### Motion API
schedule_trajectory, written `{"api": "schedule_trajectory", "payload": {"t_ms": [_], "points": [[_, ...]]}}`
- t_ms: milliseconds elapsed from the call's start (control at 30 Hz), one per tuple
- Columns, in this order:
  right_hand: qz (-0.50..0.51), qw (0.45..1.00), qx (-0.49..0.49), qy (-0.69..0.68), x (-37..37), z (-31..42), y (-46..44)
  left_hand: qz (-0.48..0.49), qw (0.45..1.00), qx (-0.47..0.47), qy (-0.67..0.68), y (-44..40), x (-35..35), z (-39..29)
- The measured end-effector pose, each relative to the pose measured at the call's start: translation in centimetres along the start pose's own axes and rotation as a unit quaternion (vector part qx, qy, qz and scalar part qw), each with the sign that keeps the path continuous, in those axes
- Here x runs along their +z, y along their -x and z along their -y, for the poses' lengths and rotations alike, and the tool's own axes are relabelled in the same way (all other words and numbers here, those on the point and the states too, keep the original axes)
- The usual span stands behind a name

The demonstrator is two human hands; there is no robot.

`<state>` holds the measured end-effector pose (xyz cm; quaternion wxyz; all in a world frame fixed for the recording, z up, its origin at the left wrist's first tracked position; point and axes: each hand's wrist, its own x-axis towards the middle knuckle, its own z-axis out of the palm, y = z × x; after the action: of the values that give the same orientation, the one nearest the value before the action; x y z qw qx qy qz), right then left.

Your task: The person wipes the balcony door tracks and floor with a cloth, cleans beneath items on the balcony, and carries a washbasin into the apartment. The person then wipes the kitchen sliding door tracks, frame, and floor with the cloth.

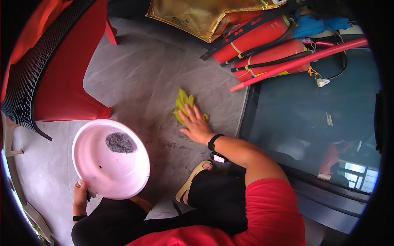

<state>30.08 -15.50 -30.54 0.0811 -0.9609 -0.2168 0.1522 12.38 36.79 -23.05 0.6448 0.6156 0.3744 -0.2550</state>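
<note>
On the grey floor, my right hand [195, 126] presses a yellow-green cloth [180, 107] with its fingers spread over it. Dark specks lie on the floor just below the cloth. At the lower left, my left hand [81, 196] grips the rim of a pale pink basin [88, 164], with the thumb at the rim. The basin is tilted towards the camera. Inside it are a clump of dark grey material [120, 142] and a few small black bits.
A red chair [67, 69] with a black mesh piece stands at the upper left. Two red extinguishers [256, 39], a pink pole [299, 61] and a gold bag [184, 14] are at the top. A dark glass panel [312, 119] is at the right.
</note>
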Motion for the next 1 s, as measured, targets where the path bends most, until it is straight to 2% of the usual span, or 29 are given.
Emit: {"api": "schedule_trajectory", "payload": {"t_ms": [67, 133, 167, 233, 300, 400, 500, 600, 667, 733, 800, 833, 933, 1000], "points": [[-0.007, 1.000, -0.024, -0.004, 0.6, 1.5, 0.1, 0.000, 1.000, 0.002, -0.002, -0.3, 0.1, -0.3], [-0.023, 0.994, -0.105, -0.031, 1.2, 2.3, 0.1, -0.005, 1.000, 0.002, -0.016, -0.4, -0.2, -0.3], [-0.025, 0.994, -0.103, -0.032, 1.6, 2.6, 0.2, -0.004, 1.000, 0.002, -0.018, -0.4, -0.3, -0.2], [0.033, 0.978, -0.198, -0.056, 2.5, 3.1, 0.3, -0.002, 1.000, 0.000, -0.007, -0.6, -0.4, -0.2], [0.014, 0.944, -0.299, -0.140, 3.2, 4.6, -0.2, -0.007, 1.000, 0.010, -0.006, -0.5, 0.0, -0.4], [0.021, 0.926, -0.316, -0.207, 2.0, 6.8, -1.7, -0.020, 1.000, 0.013, -0.018, -0.8, 0.0, -0.3], [-0.156, 0.944, -0.179, -0.229, -1.1, 6.2, -5.5, -0.028, 0.999, -0.014, -0.042, -0.1, 0.1, -1.0], [-0.292, 0.926, -0.023, -0.237, -3.6, 1.9, -11.4, -0.039, 0.998, -0.027, -0.031, -0.2, -0.4, -0.4], [-0.334, 0.903, 0.059, -0.263, -3.8, -2.3, -15.1, -0.045, 0.998, -0.033, -0.024, -0.4, -0.4, -0.3], [-0.344, 0.904, 0.128, -0.220, -2.5, -5.9, -17.7, -0.031, 0.998, -0.047, -0.021, 0.0, -0.3, -0.6], [-0.316, 0.922, 0.125, -0.184, -1.5, -7.0, -19.4, -0.014, 0.997, -0.063, -0.036, 0.2, -0.7, 0.0], [-0.295, 0.942, 0.142, -0.081, -1.2, -5.6, -20.0, -0.013, 0.996, -0.072, -0.055, 0.1, -1.1, 0.3], [-0.247, 0.967, 0.020, -0.057, -1.2, 1.0, -20.7, -0.037, 0.996, -0.071, -0.047, 0.5, -0.1, 0.0], [-0.206, 0.969, -0.078, -0.110, -0.8, 6.2, -19.6, -0.059, 0.995, -0.065, -0.037, 0.3, -0.7, 0.8]]}}
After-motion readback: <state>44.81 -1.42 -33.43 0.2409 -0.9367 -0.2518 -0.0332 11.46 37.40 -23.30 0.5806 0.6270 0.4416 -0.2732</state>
